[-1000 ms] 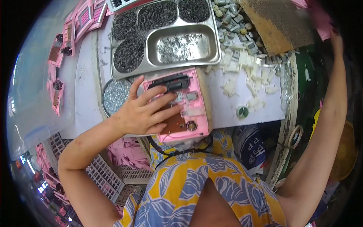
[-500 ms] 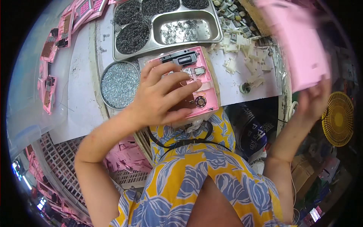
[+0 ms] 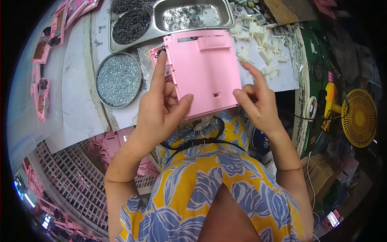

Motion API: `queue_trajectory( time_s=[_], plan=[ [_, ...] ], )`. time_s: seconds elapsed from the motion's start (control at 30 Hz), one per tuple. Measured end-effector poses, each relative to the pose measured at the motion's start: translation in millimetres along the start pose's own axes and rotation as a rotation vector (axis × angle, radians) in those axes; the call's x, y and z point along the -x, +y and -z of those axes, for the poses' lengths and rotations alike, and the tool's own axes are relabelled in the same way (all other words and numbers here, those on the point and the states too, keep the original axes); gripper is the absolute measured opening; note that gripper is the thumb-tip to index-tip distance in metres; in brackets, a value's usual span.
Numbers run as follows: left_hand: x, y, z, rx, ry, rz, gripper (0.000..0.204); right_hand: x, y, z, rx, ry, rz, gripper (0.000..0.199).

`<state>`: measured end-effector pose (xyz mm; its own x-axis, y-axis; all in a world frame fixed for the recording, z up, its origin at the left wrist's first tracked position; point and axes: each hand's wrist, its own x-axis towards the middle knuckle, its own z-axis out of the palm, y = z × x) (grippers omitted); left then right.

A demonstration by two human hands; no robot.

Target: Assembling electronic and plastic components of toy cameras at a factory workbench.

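A pink plastic cover with a raised block near its far edge and a small slot near its near edge lies over a pink housing, which mostly hides beneath it. My left hand grips the cover's left edge, thumb against its near left side, index finger stretched up beside a small black part at the housing's corner. At the right edge, my right hand holds the cover with the thumb near its lower corner; the index finger points up alongside. The fingertips underneath are hidden.
A round tin of small screws stands to the left. Behind is a metal tray with dark springs in its compartments. Loose white plastic parts lie at the far right. A yellow fan is beyond the table's right side.
My right hand has brought the pink cover from the far right onto the housing. My left hand has shifted from over the housing's inner parts to the cover's left edge.
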<state>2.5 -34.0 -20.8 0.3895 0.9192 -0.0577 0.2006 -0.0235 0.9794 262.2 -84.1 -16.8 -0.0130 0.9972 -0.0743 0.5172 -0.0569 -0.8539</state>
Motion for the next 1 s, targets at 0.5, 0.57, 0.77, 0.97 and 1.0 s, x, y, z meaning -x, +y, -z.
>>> queue_trajectory(
  time_s=[0.5, 0.57, 0.77, 0.97, 1.0],
  plan=[
    [24.7, -11.3, 2.9, 0.079, 0.189, 0.122, 0.069, -31.2, -1.3, -7.0, 0.325, -0.255, 0.294, 0.067],
    [26.4, -11.9, 2.3, 0.101, 0.223, 0.132, 0.063, -33.9, -3.7, -6.1, 0.378, -0.305, 0.311, 0.068],
    [36.8, -20.5, 4.0, -0.301, 0.245, 0.074, 0.050, -34.9, -21.5, -4.1, 0.689, -0.430, 0.315, 0.069],
    [32.6, -16.6, 16.6, -0.369, 0.143, 0.110, 0.050, -51.5, -32.9, 12.4, 0.632, -0.531, 0.328, 0.070],
    [31.0, -9.5, 23.4, -0.354, 0.110, 0.104, 0.047, -56.8, -41.1, 17.1, 0.666, -0.578, 0.321, 0.068]
  ],
)
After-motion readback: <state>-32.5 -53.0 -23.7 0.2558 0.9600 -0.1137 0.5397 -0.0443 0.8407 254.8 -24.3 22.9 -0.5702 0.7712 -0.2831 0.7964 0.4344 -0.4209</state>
